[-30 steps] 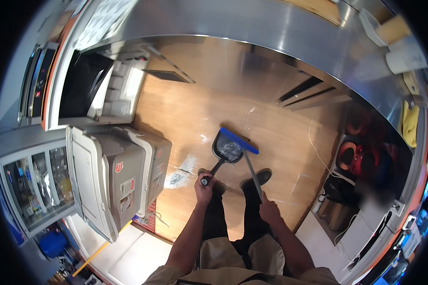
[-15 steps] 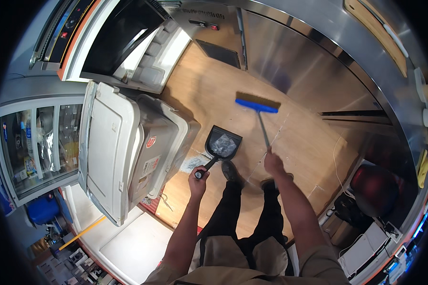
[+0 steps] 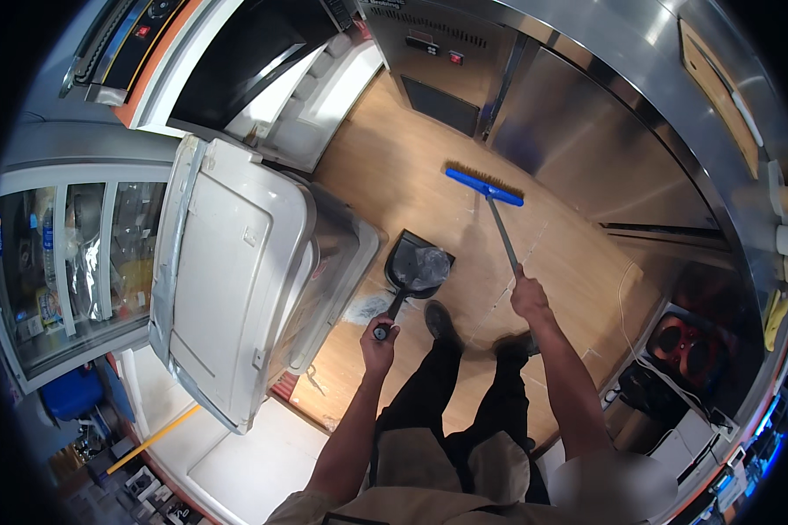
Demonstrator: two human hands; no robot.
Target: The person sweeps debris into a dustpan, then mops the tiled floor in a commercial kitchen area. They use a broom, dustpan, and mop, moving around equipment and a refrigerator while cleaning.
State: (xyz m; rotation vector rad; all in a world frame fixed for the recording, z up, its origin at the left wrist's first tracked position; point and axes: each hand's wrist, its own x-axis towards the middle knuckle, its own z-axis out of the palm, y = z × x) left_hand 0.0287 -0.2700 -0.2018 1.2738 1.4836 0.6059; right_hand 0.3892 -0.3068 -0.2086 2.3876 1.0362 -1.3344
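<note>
My left hand (image 3: 378,345) is closed around the upright handle of a black dustpan (image 3: 391,273). Inside the pan lies a crumpled piece of clear plastic (image 3: 425,266). My right hand (image 3: 530,296) grips the grey stick of a broom (image 3: 486,186) with a blue head and brown bristles. The broom head is ahead of the dustpan and to its right, apart from it, its bristles turned toward the steel cabinets. My dark shoes (image 3: 443,322) stand on the wood-look floor (image 3: 578,293) just behind the pan.
Large whitish lidded bins (image 3: 236,262) stand close at the left, beside a glass-door fridge (image 3: 79,254). Steel cabinets (image 3: 569,131) line the far right side. A white cord (image 3: 623,306) runs along the floor near red and black equipment (image 3: 681,339). A whitish patch (image 3: 368,306) marks the floor by the dustpan.
The view has shifted, so most things sit further right or lower. The broom head has tilted, and its bristles show more clearly. Both hands keep their holds.
</note>
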